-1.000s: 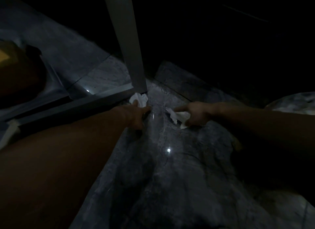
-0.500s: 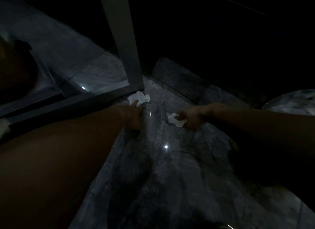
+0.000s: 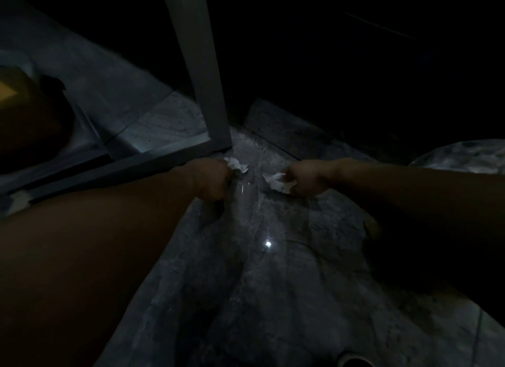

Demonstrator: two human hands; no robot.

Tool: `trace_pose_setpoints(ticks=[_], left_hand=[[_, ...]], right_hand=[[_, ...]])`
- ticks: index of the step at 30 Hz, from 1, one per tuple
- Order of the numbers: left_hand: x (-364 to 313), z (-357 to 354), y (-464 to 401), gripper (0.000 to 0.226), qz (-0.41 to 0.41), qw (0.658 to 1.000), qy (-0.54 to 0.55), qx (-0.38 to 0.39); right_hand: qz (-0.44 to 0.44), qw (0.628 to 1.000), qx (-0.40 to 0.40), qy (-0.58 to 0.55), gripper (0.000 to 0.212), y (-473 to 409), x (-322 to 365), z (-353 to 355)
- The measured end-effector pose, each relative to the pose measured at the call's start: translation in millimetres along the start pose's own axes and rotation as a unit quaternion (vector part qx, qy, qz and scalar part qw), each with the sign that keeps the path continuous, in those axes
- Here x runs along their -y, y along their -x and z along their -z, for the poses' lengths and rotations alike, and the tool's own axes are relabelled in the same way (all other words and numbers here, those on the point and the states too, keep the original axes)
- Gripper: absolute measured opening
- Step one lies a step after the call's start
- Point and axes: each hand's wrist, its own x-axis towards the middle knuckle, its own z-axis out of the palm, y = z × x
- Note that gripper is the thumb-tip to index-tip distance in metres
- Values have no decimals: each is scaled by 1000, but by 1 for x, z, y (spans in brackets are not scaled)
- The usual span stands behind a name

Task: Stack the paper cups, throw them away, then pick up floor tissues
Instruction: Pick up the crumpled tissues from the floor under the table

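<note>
The scene is very dark. Two crumpled white tissues show on the grey marble floor (image 3: 273, 284). My left hand (image 3: 210, 178) is closed on the left tissue (image 3: 238, 165), which sticks out past my fingers near the foot of a pale table leg. My right hand (image 3: 306, 176) is closed on the right tissue (image 3: 276, 181), whose white folds poke out to the left of my fingers. The two hands are a short gap apart. No paper cups can be made out.
A pale square table leg (image 3: 202, 74) rises just behind my left hand, with a low frame bar (image 3: 131, 164) running left from its foot. A round marble-patterned edge (image 3: 470, 156) shows at the right. A dark round rim (image 3: 355, 361) sits at the bottom edge.
My left hand has closed around the left tissue, which lay loose by the table leg before. My right hand has kept its grip on the right tissue.
</note>
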Motion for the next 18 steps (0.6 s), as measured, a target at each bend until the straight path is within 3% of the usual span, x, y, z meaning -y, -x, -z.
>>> trace_pose_setpoints(ticks=[9,14,18], left_hand=[[8,11,21,44,8,992,17,-123],[8,17,25,16,8,982,47,-183],[10,20,24,11,15,981,62,-182]], right_hand=[[23,996,-83,7,38,8,-7,13],[12,995,-98,-28,22,12,-8,17],[-7,993,-96,-72,19,18,-8,22]])
